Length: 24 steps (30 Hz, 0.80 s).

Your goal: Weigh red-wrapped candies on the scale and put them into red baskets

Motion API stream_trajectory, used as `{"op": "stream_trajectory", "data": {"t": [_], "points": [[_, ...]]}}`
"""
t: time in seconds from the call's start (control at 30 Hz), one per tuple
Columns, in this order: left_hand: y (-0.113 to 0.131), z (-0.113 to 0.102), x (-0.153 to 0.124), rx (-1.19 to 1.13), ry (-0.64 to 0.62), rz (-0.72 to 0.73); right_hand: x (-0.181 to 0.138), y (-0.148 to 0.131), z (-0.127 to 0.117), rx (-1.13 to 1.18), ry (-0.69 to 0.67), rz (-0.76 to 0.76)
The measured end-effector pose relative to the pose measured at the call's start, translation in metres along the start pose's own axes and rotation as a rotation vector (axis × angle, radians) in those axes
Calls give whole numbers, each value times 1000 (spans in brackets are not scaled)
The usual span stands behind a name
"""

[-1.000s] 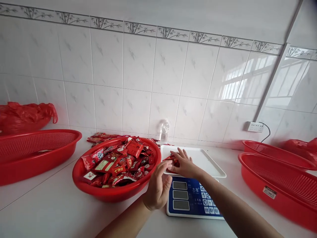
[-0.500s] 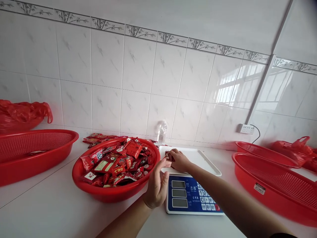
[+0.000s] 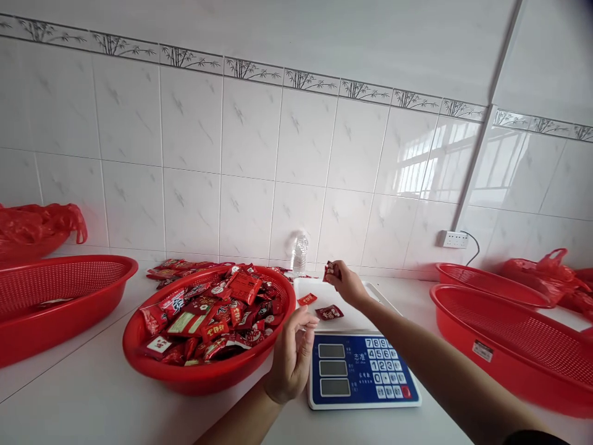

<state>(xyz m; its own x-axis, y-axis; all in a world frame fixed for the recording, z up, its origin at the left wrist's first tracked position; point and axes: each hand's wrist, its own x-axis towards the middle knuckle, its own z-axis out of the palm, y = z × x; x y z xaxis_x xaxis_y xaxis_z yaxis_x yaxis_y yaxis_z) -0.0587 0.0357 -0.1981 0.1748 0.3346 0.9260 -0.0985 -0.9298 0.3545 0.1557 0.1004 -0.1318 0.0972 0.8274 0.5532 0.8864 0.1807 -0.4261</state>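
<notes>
My right hand (image 3: pixel 348 283) is raised over the far part of the white weighing tray (image 3: pixel 359 316), pinching a small dark red packet (image 3: pixel 328 271). Below it, a bright red packet (image 3: pixel 306 299) and a dark red packet (image 3: pixel 329 313) lie on the tray. My left hand (image 3: pixel 293 355) hovers at the scale's left edge, fingers bent and thumb apart, with nothing visible in it. The scale's blue keypad panel (image 3: pixel 361 371) faces me. Beside my left hand is a red oval basket (image 3: pixel 204 377) heaped with red snack packets (image 3: pixel 222 309).
More red packets (image 3: pixel 178 269) lie behind the full basket. A clear plastic bottle (image 3: pixel 300 253) stands by the tiled wall. Red baskets stand at left (image 3: pixel 69 309) and right (image 3: pixel 509 346). Red plastic bags (image 3: pixel 546 278) lie at the far right, near a wall socket (image 3: pixel 453 239).
My right hand has lifted off the tray with a packet, uncovering two packets there. My left hand's fingers have bent further. The view has shifted slightly.
</notes>
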Motion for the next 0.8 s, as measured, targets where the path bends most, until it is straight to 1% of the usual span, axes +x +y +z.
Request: {"op": "stream_trajectory", "data": {"t": [0.07, 0.13, 0.23, 0.37, 0.43, 0.5, 0.6, 0.67, 0.73, 0.8], "points": [[0, 0, 1, 1, -9, -6, 3, 15, -14, 2, 48, 46], [0, 0, 1, 5, -18, -10, 5, 36, -33, -21, 105, 107], [-1, 0, 3, 26, -20, -26, -1, 77, -72, -109, 205, 222], [-4, 0, 8, 52, -14, -49, -30, 134, -132, -300, 297, 392], [-5, 0, 11, 41, -17, -51, -50, 158, -157, -387, 304, 482], [-6, 1, 12, 30, -25, -47, -71, 177, -176, -447, 282, 572], [-5, 3, 13, 37, -44, -53, -97, 197, -191, -489, 219, 679], [-4, 4, 13, 41, -56, -72, -106, 201, -193, -502, 182, 698], [-4, 5, 13, 37, -62, -91, -105, 196, -189, -506, 161, 661], [-4, 6, 12, 34, -60, -100, -95, 179, -177, -491, 144, 566]]}}
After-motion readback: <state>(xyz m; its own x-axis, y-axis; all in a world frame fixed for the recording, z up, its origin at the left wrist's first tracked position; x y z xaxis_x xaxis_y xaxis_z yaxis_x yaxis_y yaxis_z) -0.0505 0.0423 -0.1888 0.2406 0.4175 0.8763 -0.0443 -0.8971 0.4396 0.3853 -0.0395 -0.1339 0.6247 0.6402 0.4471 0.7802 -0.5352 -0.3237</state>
